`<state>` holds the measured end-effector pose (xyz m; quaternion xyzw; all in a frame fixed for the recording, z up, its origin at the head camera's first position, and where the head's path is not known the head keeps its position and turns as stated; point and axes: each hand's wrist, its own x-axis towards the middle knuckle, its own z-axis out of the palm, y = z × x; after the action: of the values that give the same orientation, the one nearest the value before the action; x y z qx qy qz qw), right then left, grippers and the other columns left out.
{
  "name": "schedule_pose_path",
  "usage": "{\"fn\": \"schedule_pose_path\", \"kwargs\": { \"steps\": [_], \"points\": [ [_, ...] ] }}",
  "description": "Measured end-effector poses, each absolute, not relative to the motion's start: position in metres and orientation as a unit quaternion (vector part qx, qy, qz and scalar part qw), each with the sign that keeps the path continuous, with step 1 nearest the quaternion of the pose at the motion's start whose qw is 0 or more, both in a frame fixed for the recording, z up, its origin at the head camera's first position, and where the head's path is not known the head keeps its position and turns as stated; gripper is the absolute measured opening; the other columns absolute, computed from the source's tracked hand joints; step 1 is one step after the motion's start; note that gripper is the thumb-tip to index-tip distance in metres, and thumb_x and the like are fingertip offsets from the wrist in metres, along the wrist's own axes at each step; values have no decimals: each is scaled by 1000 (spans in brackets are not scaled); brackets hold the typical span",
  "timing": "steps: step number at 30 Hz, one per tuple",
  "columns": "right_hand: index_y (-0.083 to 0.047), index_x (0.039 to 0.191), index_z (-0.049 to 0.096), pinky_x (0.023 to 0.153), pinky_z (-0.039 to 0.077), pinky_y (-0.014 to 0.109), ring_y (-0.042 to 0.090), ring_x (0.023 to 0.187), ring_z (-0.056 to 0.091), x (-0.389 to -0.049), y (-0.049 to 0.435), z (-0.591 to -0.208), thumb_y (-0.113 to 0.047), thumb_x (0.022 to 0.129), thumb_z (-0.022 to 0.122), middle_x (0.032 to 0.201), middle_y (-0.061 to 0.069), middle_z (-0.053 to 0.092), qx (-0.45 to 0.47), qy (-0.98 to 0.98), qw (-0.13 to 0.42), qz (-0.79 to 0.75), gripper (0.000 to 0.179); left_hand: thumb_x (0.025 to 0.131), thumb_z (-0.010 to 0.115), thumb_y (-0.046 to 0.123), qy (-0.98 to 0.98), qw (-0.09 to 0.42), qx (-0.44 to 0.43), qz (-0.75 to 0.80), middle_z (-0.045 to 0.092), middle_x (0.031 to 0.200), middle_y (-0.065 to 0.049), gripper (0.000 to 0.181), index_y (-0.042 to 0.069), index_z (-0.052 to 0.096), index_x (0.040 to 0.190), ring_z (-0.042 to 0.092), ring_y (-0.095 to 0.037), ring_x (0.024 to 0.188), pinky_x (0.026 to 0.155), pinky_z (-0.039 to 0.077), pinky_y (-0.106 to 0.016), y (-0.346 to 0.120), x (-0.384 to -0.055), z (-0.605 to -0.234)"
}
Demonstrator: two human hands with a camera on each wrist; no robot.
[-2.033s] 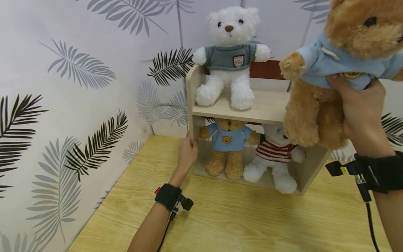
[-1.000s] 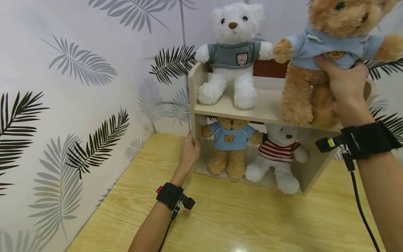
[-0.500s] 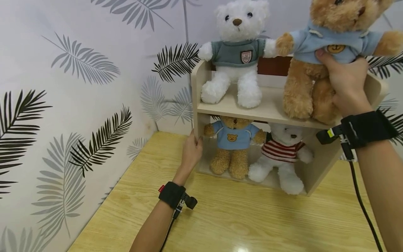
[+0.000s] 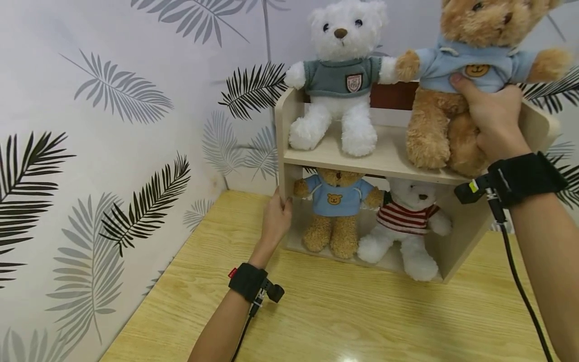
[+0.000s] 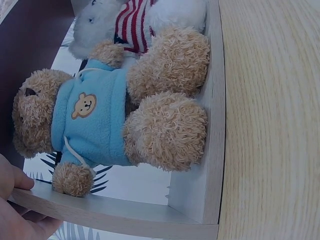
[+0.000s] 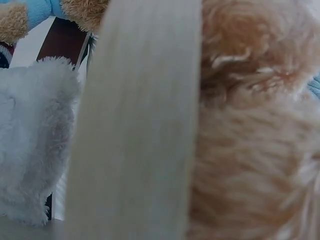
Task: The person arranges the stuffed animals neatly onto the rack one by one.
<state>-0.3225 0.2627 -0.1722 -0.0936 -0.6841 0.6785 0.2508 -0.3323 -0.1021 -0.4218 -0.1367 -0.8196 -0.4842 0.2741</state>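
My right hand (image 4: 497, 113) grips a brown teddy bear (image 4: 427, 128) in a light blue hoodie round its lower front, at the right part of the upper shelf. Whether its bottom touches the board cannot be told. Blurred brown fur (image 6: 250, 155) fills the right half of the right wrist view. With thumb and fingers on either side, my left hand (image 4: 275, 217) holds the left side panel of a two-tier wooden shelf (image 4: 389, 146). Beside the held bear sits a white teddy bear (image 4: 332, 80) in a green sweater, their paws close together.
On the lower tier sit a brown bear (image 4: 335, 201) in a blue top and a white bear (image 4: 404, 218) in a red-striped shirt, leaning right. The shelf stands on a wood-grain table (image 4: 316, 306), near a leaf-patterned wall (image 4: 135, 166).
My right hand has brought the brown bear leftward and back to the upper shelf, with only slight movement in the last half second. My left hand keeps its hold on the side panel.
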Motion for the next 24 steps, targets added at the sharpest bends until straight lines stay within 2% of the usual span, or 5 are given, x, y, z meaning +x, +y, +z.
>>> {"fn": "schedule_pose_path", "kwargs": {
  "steps": [9, 19, 24],
  "points": [
    [-19, 146, 33, 106, 30, 15, 3, 128, 42, -329, 266, -173, -36, 77, 87, 146, -9, 39, -90, -677, 216, 697, 89, 99, 54, 2, -819, 271, -135, -488, 65, 107, -33, 36, -11, 52, 133, 68, -42, 88, 69, 57, -51, -102, -331, -423],
    [-20, 151, 26, 110, 25, 17, 5, 136, 31, -330, 270, -171, -47, 79, 81, 150, -12, 32, -125, -731, 161, 651, 95, 99, 53, 1, -818, 268, -138, -489, 66, 105, -32, 37, -11, 51, 134, 68, -40, 86, 68, 57, -50, -102, -331, -422],
    [-21, 138, 35, 106, 31, 21, 7, 118, 44, -328, 274, -171, -50, 81, 78, 126, -14, 41, -121, -751, 124, 637, 77, 99, 54, 2, -817, 274, -143, -488, 66, 104, -32, 36, -11, 52, 133, 68, -40, 87, 70, 56, -52, -103, -333, -422]
  ]
}}
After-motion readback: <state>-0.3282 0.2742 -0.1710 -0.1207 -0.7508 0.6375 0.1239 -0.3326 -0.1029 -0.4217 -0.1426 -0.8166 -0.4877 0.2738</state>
